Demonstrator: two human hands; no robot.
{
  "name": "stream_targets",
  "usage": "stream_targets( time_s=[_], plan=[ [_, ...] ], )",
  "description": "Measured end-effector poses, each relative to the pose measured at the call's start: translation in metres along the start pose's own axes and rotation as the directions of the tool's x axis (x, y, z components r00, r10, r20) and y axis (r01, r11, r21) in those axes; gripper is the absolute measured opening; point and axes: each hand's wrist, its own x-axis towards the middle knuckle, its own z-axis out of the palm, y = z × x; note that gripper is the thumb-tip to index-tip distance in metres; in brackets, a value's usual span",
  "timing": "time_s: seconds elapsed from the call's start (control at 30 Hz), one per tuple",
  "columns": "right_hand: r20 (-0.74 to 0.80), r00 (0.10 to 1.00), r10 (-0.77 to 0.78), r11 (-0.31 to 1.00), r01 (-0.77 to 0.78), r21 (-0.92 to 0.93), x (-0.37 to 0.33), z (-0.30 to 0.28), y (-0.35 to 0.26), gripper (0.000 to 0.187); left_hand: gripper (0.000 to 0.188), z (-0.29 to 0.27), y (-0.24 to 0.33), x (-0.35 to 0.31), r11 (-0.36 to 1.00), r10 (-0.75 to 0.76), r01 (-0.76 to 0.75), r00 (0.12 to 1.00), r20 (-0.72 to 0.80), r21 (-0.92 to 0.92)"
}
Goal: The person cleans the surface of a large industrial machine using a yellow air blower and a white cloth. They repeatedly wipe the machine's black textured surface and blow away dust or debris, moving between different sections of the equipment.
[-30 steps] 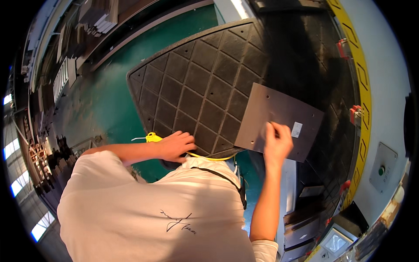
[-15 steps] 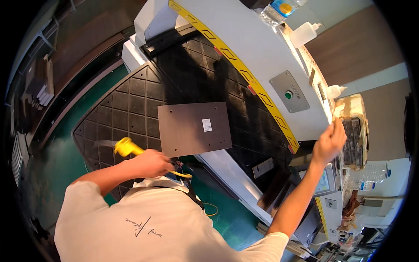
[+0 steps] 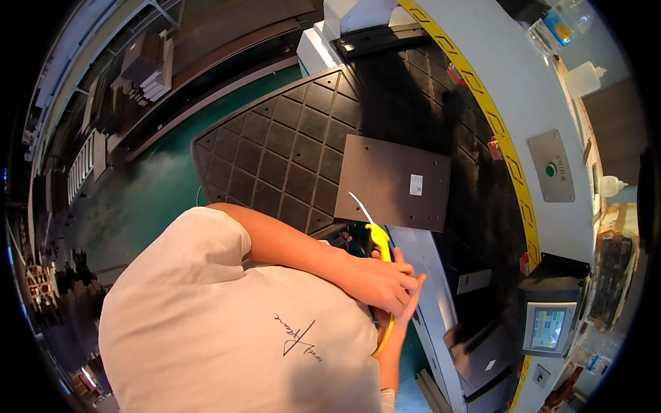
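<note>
A yellow air blow gun with a thin pale nozzle points up and away in front of my shirt. My left hand is closed over its handle, and a yellow hose runs out below. My right hand is pressed against the left one from underneath; most of its fingers are hidden, so its grip on the gun is unclear. Just beyond the nozzle lies a brown rectangular panel with drilled holes and a white label. It rests on a black, grooved machine bed.
Along the right runs a white machine beam with a yellow edge strip and a green button. A small screen sits at its near end. Brown panels lean at the lower right. Stacked boards stand at the far left.
My right hand has come from the beam's edge to meet my left hand. The blow gun has swung from pointing left to pointing away from me. The whole view has turned.
</note>
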Motion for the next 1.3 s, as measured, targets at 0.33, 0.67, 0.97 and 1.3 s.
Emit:
stream_targets(
  time_s=[0.33,0.67,0.97,1.3],
  plan=[
    [-0.329,0.864,-0.38,0.867,0.21,-0.451,0.029,-0.006,0.03,0.033,0.022,-0.006,-0.036,-0.065,0.85,-0.517,0.513,0.77,-0.374,-0.117],
    [-0.19,0.973,-0.13,0.908,0.041,-0.417,0.054,0.037,0.019,0.036,0.107,0.033,-0.095,-0.193,0.247,-0.864,0.952,0.3,-0.405,0.18],
    [-0.201,0.921,-0.334,0.542,0.014,-0.84,0.101,0.036,-0.003,0.035,0.109,0.037,-0.099,-0.198,0.282,-0.845,0.942,0.335,-0.416,0.184],
    [-0.355,0.935,0.002,0.391,-0.327,-0.86,-0.02,0.035,-0.05,0.059,0.117,0.007,-0.135,-0.205,0.349,-0.822,0.905,0.421,-0.383,0.243]
  ],
)
